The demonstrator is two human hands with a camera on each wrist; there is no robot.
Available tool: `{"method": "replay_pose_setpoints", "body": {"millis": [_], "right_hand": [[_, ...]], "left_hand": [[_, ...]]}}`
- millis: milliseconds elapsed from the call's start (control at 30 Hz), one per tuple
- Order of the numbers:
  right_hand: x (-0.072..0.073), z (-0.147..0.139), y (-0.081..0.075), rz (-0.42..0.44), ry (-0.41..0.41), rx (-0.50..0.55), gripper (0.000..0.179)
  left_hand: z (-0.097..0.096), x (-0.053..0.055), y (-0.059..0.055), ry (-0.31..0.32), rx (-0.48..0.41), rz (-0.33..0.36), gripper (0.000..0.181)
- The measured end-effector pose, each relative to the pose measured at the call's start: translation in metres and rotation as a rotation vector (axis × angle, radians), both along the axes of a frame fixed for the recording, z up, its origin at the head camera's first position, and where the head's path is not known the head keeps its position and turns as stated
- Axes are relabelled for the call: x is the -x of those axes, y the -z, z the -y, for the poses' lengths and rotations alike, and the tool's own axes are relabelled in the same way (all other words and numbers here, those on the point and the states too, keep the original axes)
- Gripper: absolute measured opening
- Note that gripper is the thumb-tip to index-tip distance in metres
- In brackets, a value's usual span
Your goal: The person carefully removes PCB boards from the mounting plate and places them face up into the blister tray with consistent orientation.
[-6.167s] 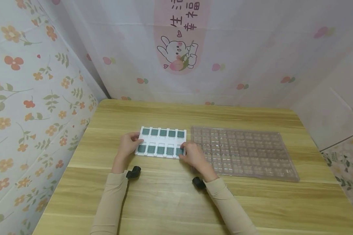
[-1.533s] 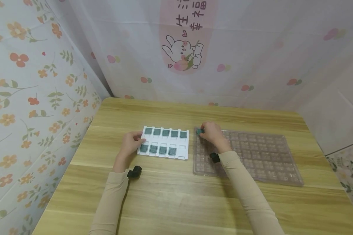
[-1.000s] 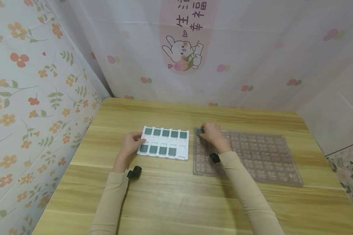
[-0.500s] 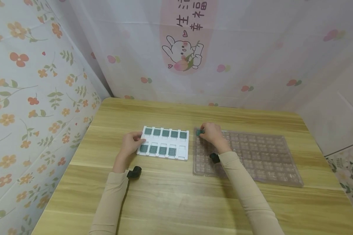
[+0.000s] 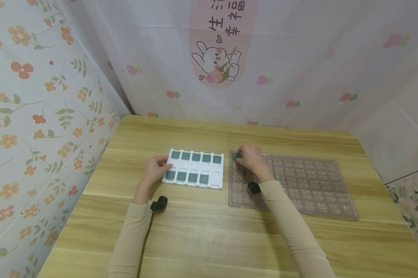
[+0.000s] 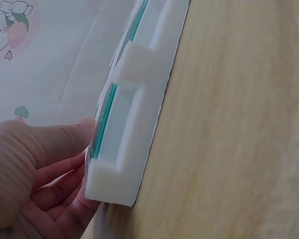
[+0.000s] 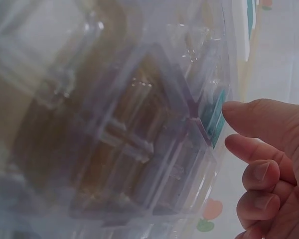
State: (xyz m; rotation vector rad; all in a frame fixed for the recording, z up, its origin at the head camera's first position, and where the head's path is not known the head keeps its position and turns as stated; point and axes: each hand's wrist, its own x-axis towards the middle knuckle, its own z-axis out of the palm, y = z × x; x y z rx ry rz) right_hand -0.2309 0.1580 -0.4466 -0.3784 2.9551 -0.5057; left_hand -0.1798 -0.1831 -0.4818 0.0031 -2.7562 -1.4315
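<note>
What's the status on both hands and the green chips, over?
Left hand grips white tray. Right hand at green chip, far left corner of clear tray. Nine chips in white tray. No obstruction seen.

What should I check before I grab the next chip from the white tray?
White tray held: ok, the left hand grips its left edge.
Green chip at the clear tray's far-left corner: ok.
Chip seated flat: cannot tell, the right hand partly covers it.
Right hand free: not ok, it is on that chip.
Other chips ready: ok, nine sit in white tray slots; the near-right slot is empty.
</note>
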Motion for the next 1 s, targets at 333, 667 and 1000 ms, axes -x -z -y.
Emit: {"method": "replay_pose_setpoints", "body": {"millis": [333, 667, 1000], "right_hand": [[-0.004, 0.001, -0.001, 0.006, 0.028, 0.019, 0.03], [-0.01, 0.003, -0.007, 0.021, 0.024, 0.042, 0.033], [-0.02, 0.008, -0.011, 0.013, -0.018, 0.113, 0.03]], "left_hand": [[0.0, 0.001, 0.0, -0.004, 0.009, 0.016, 0.037], [0.001, 0.001, 0.0, 0.007, 0.012, 0.008, 0.037], [0.001, 0.0, 0.0, 0.005, 0.015, 0.009, 0.037]]}}
